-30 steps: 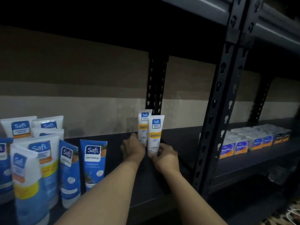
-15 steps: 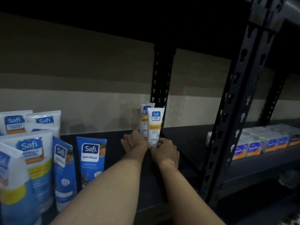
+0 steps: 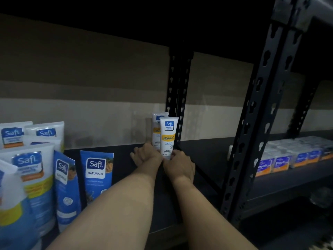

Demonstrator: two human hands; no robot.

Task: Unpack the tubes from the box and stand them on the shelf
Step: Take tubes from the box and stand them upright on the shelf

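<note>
At the lower left of the frame, blue tubes stand on the dark shelf. In the middle, the right hand pinches the bottom of an upright white tube with curled fingers. The left hand lies beside it, fingers spread on the shelf; whether it grips anything I cannot tell. A second tube stands just behind, near a black post.

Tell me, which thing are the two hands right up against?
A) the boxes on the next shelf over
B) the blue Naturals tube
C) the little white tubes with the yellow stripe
C: the left hand and the right hand both sit at the foot of the white tubes, which stand upright by the black post. The blue Naturals tube stands apart to the left.
</note>
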